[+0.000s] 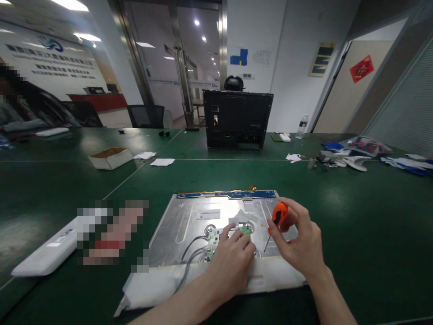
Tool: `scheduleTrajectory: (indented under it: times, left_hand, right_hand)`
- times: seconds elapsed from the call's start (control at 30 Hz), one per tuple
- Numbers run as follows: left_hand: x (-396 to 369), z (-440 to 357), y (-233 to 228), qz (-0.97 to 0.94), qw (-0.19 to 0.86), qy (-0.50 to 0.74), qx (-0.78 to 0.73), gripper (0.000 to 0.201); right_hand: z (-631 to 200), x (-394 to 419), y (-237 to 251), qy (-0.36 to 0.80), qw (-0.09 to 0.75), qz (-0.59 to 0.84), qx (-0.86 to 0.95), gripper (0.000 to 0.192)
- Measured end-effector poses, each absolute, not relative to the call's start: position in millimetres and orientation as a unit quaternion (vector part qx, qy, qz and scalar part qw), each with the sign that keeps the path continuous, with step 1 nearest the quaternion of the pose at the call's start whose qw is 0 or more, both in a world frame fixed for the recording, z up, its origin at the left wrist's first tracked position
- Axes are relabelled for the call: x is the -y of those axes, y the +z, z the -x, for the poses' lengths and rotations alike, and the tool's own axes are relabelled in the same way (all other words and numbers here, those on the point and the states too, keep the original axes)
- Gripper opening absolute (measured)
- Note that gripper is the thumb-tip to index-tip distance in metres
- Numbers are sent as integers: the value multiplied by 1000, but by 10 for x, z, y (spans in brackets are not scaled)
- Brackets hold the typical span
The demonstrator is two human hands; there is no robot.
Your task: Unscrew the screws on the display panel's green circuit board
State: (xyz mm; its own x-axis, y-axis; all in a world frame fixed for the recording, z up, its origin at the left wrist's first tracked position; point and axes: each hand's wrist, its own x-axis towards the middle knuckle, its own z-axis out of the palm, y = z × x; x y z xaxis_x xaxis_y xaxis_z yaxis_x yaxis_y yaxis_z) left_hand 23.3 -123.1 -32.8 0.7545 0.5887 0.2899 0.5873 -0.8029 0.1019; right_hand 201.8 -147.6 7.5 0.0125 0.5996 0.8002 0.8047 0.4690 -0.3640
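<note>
A silver metal display panel point(189, 221) lies flat on the green table point(355, 216) in front of me, with a blue strip along its far edge. Near its middle sits a small green circuit board point(214, 239) with grey cables running off to the left. My left hand point(232, 264) rests on that board, fingers pressing down on it. My right hand point(297, 239) grips an orange-handled screwdriver point(278, 215), held upright with its thin shaft pointing down at the panel just right of the board.
A white plastic bezel piece point(47, 253) lies at the left. A black monitor housing point(237, 119) stands at the far side, a person's head behind it. A small cardboard box point(110, 158), paper scraps, a water bottle point(302, 126) and bagged parts point(367, 146) are scattered further back.
</note>
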Motion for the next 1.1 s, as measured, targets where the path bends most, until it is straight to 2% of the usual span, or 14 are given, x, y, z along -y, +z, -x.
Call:
scheduleTrajectory:
  times: [1.1]
  left_hand:
    - [1235, -259, -335, -930, 1, 171, -324, 7]
  right_hand:
    - [-1997, 1479, 77, -128, 487, 480, 718, 42]
